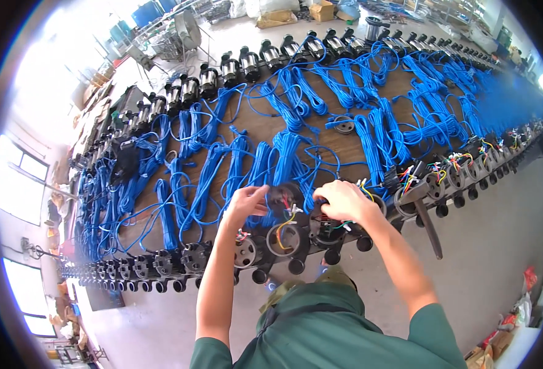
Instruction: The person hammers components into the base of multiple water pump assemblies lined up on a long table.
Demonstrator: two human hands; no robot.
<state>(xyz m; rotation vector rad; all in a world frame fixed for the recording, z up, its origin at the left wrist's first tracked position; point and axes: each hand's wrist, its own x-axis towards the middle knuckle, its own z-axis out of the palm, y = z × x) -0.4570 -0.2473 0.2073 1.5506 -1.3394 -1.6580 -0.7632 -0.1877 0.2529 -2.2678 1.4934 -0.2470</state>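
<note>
- Overall, a long brown table (254, 117) is filling most of the view, curving at its ends through the lens.
- Bundles of blue cable (376, 147) are lying across it in dense, loosely parallel rows.
- Along the far edge, a row of metal-bodied pumps (248, 64) is standing close together.
- Along the near edge, a row of round housings is running from side to side. Those further left are showing dark faces (194, 257) without loose wires, so they are apparently nearing completion. Those to the right are sitting with coloured wires (456, 175) sticking out, so their wiring or closing is presumably remaining.
- A hammer (430, 227) is lying near the right forearm, its handle projecting past the near edge.
- The left hand (247, 206) is hovering over the near edge, fingers slightly parted, next to a dark part; whether it is pinching that part, I cannot tell.
- The right hand (343, 202) is curling its fingers downward above a neighbouring housing; what they are gripping, if anything, is hidden.
- An open housing (283, 240) is sitting between the hands, nearer the person, seemingly unfinished.
- The dark part (282, 195), blurred, is showing just above that housing.
- Small white connectors (293, 210) are hanging on its thin wires, visibly uncovered.
</note>
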